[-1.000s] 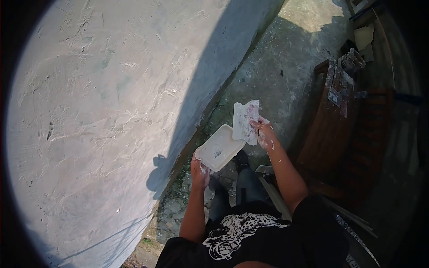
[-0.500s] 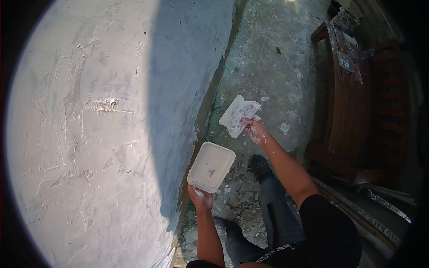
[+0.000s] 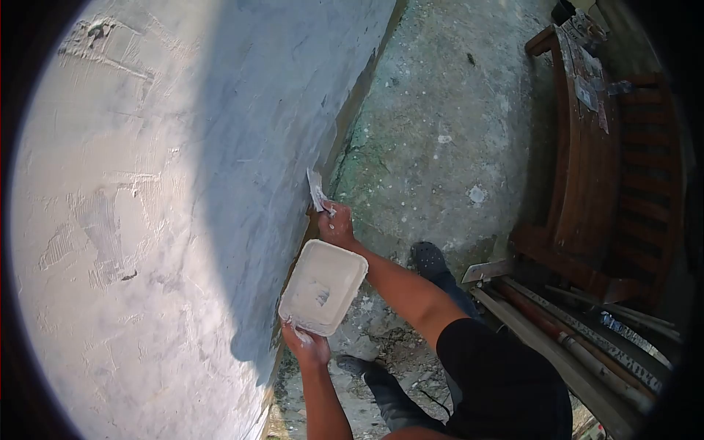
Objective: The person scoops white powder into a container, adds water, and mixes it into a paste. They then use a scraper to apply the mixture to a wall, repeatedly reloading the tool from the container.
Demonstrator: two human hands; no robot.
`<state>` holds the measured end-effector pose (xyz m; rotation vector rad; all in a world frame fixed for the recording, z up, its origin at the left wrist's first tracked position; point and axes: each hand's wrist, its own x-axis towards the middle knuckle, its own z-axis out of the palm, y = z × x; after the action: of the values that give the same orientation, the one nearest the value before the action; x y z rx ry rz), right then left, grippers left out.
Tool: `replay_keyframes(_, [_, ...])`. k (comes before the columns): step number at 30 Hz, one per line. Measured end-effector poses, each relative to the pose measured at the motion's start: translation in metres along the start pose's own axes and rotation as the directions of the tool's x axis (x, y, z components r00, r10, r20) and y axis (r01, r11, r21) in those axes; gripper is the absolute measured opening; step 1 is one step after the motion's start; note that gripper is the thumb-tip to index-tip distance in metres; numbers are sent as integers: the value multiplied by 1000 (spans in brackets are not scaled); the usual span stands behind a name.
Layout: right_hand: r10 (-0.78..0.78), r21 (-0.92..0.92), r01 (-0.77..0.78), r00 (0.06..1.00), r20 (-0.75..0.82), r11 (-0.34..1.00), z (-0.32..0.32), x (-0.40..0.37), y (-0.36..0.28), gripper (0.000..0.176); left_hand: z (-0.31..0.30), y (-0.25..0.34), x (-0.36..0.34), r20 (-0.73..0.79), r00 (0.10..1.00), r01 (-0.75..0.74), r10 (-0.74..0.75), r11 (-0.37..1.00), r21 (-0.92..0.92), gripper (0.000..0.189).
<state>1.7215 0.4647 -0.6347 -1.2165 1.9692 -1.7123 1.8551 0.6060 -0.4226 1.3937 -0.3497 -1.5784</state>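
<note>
My left hand [image 3: 309, 347] grips the near edge of a shallow rectangular tray [image 3: 324, 284], its pale inside smeared with putty and marked by a small grey patch. Just beyond the tray, my right hand [image 3: 337, 224] is closed around a putty-coated scraper [image 3: 316, 189]. The scraper is seen nearly edge-on, its blade right at the lower part of the plastered wall [image 3: 257, 147]. White smears cover the fingers of both hands. My right forearm passes beside the tray's right edge.
A wooden bench [image 3: 583, 183] stands on the right with papers [image 3: 587, 93] on it. Long boards and poles [image 3: 572, 337] lie below it. My shoe [image 3: 427, 260] rests on the stained concrete floor [image 3: 440, 110]. A dark bucket [image 3: 563, 12] is at the far top right.
My right hand has brought the scraper left from over the floor to the wall's lower part, turning it edge-on. The tray has shifted slightly left and down in view.
</note>
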Motion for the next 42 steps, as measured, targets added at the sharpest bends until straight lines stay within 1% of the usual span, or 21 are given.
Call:
replay_keyframes(4, [-6,58,-13,946,325,998,-56,13,71,36,15,6,6,-14,1000,15,-15,999,-28,53])
replay_keyframes(5, [245,-9,-265,876,415,964,-76,54,52,37,20,4,9,-7,1000,-5,5,1000,-19,53])
replay_keyframes(6, [478,-98,-497,733,484,862,-91,100,27,39,23,3,10,-2,1000,-22,22,1000,-7,54])
replay_keyframes(8, [477,-70,-472,869,130,879,-58,120,97,40,30,0,15,-16,1000,-12,12,1000,-20,55])
replay_keyframes(10, [431,-49,-433,901,-43,900,-34,155,123,29,35,-1,17,-31,999,-11,10,999,-37,55])
replay_keyframes(11, [436,-40,-437,899,-42,898,-27,165,120,29,37,0,17,-45,999,-14,13,999,-30,56])
replay_keyframes(13, [488,96,-510,853,187,855,-20,181,94,32,38,4,14,-68,998,-19,18,1000,-10,57])
replay_keyframes(16, [602,55,-608,792,102,792,-13,150,34,34,33,13,4,-118,992,-33,34,999,18,57])
replay_keyframes(18, [493,57,-512,848,195,857,5,85,28,32,34,17,-3,-31,999,-31,32,999,45,57])
replay_keyframes(20, [241,74,-249,965,104,966,-4,22,3,29,26,15,-8,-29,999,-31,32,999,19,57])
replay_keyframes(22, [40,108,-50,994,98,993,-27,-3,10,28,17,9,-13,-10,1000,-9,10,999,31,58])
replay_keyframes(25, [105,48,-121,960,258,991,-54,15,36,14,6,3,-15,-34,999,-15,17,999,50,58])
replay_keyframes(27, [375,150,-432,877,301,889,-66,58,32,15,8,1,-15,-29,999,-17,17,1000,6,48])
replay_keyframes(29, [484,110,-522,838,254,846,-74,99,24,17,6,-5,-12,-47,999,-22,22,1000,1,48])
replay_keyframes(32, [464,16,-465,885,45,885,-15,81,38,16,-5,-9,-13,-66,997,-38,38,999,-5,53])
replay_keyframes(34, [183,-60,-190,978,-96,980,22,37,2,23,-4,-8,-10,-59,997,-60,58,998,-25,57])
replay_keyframes(36, [357,106,-394,898,258,913,21,2,-23,28,-1,-1,-14,-55,998,-37,35,999,-30,57])
replay_keyframes(37, [365,91,-401,891,271,912,14,-24,-15,28,-5,-1,-16,-70,997,-26,23,999,-36,57])
replay_keyframes(39, [-47,120,48,999,-9,992,-1,-53,17,30,-9,-2,-14,-148,986,-77,76,997,-4,58])
replay_keyframes(41, [174,-3,-182,938,298,983,-28,-47,77,28,-18,-4,-13,-144,987,-76,73,997,-15,58])
replay_keyframes(42, [342,-29,-354,877,338,935,-51,-12,58,28,-22,-5,-13,-141,987,-77,74,997,-17,58])
